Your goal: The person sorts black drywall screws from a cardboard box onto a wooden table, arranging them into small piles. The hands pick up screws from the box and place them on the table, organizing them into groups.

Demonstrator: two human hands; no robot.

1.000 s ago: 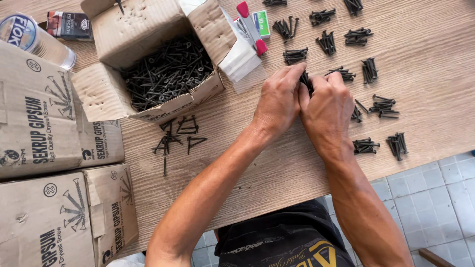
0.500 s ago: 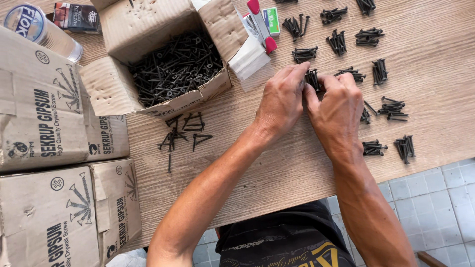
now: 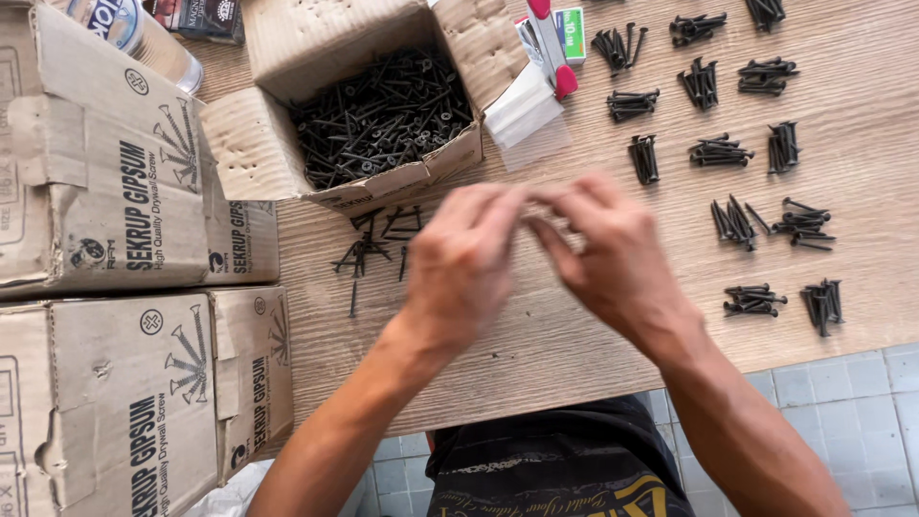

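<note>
Hovering above the wooden table (image 3: 536, 373), the left hand (image 3: 464, 263) and right hand (image 3: 613, 254) meet fingertip to fingertip, blurred; whether they pinch anything, or which way it points, cannot be told. Just left of them loose black screws (image 3: 373, 249) lie scattered, pointing every way. To the right, small screw bundles (image 3: 756, 300) sit in rows, some lying crosswise, others lengthwise. At the left edge stand brown cardboard cartons (image 3: 124, 402) printed in black with screw drawings. Farther off, an open cardboard box (image 3: 383, 115) brims with black screws, with a red-handled tool (image 3: 553, 48) and a small green packet (image 3: 571, 21) just beside its flap.
</note>
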